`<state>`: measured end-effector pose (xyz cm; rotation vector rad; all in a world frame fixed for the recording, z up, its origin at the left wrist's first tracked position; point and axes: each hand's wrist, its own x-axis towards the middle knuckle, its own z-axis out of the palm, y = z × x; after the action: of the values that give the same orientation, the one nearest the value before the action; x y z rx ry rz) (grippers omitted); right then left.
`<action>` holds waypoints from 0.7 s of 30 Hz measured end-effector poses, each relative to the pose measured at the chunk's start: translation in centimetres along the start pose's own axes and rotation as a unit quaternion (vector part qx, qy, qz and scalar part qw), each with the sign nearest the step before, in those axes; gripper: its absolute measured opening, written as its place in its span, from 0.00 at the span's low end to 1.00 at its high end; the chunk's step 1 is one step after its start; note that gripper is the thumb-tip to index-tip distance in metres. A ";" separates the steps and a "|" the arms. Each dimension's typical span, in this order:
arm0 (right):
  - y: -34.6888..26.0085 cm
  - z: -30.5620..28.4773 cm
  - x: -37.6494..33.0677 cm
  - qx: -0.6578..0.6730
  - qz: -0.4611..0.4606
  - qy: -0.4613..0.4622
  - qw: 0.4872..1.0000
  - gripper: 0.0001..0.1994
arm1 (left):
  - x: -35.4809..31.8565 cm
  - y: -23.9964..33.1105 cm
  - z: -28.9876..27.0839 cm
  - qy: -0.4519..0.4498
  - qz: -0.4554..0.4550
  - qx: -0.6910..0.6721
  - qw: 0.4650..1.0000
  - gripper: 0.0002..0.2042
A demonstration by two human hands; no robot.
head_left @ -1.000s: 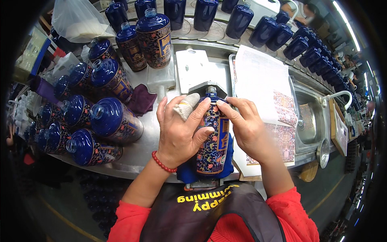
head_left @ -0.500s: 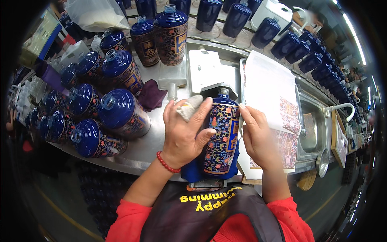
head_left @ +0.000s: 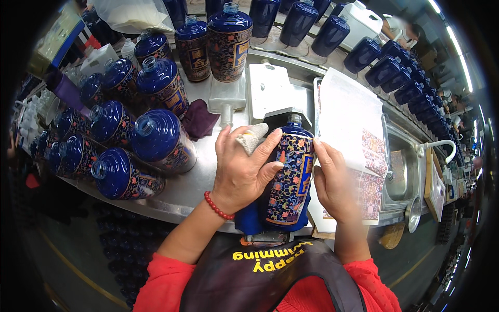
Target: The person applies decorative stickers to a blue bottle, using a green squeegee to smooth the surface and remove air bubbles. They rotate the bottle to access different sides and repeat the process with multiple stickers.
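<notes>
A dark blue glass bottle with a colourful floral wrap lies tilted on a blue cloth, its neck pointing away from me. My left hand rests against the bottle's left side, thumb and forefinger touching the wrap, the other fingers spread. A pale cloth covering sits around one of its fingers. Along the bottle's right edge, the fingertips of my right hand lie stretched out near the shoulder, thumb lower down. To the right are a white paper sheet and floral printed sheets.
Several decorated blue bottles crowd the left, beside a purple cloth. A clear bottle and white jug lie ahead. Plain blue bottles line the belt behind. A sink with a white faucet is at right.
The whole view has shifted slightly, so the table things appear a little farther right. Plain bottles on the belt behind have moved left. Both hands keep their places on the bottle.
</notes>
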<state>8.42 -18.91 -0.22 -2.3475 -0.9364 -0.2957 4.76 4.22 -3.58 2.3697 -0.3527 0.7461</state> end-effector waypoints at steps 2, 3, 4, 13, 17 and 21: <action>0.0 0.0 0.0 0.000 0.005 -0.010 1.000 0.32 | 0.1 -0.2 -0.1 0.001 -0.010 0.009 1.000 0.28; 0.0 0.0 -0.1 -0.001 0.009 -0.020 1.000 0.31 | 0.1 -0.3 -0.2 0.005 -0.016 0.006 1.000 0.28; 0.1 0.0 -0.3 -0.001 0.011 -0.024 1.000 0.30 | 0.1 -0.2 -0.3 0.006 -0.012 0.002 1.000 0.29; 0.5 0.6 -1.2 0.026 0.019 -0.005 0.999 0.31 | -0.9 0.7 0.3 -0.040 -0.009 -0.036 0.999 0.35; 0.3 0.2 -1.3 0.024 0.027 -0.014 0.999 0.29 | -1.0 0.1 0.6 -0.041 -0.010 -0.110 0.993 0.37; 0.9 0.1 -2.3 0.045 0.056 -0.002 0.997 0.29 | -1.2 0.1 0.5 -0.056 -0.013 -0.098 0.994 0.39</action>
<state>7.34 -20.67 -1.66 -2.3085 -0.7989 -0.2000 3.99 3.91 -4.59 2.2294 -0.4225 0.5426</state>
